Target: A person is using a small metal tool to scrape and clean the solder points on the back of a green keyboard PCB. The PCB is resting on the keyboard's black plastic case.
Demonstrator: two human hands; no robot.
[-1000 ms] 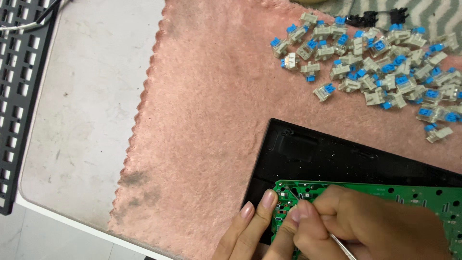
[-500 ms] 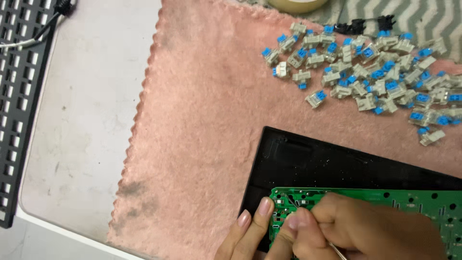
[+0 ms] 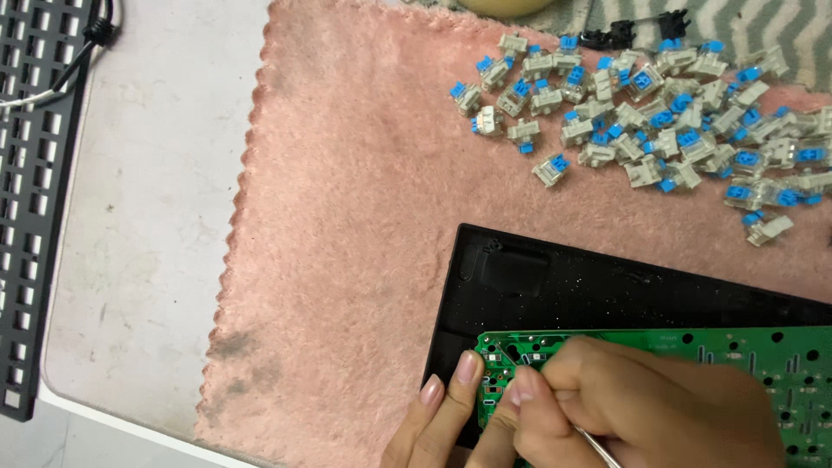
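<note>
Head view: green circuit board (image 3: 693, 355) lying in black keyboard case (image 3: 555, 286) on pink cloth (image 3: 347, 243). Right hand (image 3: 641, 407) grips thin metal tool (image 3: 598, 446); left hand (image 3: 438, 416), fingers extended, touches the board's corner.

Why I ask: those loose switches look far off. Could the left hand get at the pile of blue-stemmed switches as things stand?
Probably yes. The left hand rests at the corner of the green circuit board, and only bare pink cloth and the black case lie between it and the switches; nothing blocks the way.
</note>
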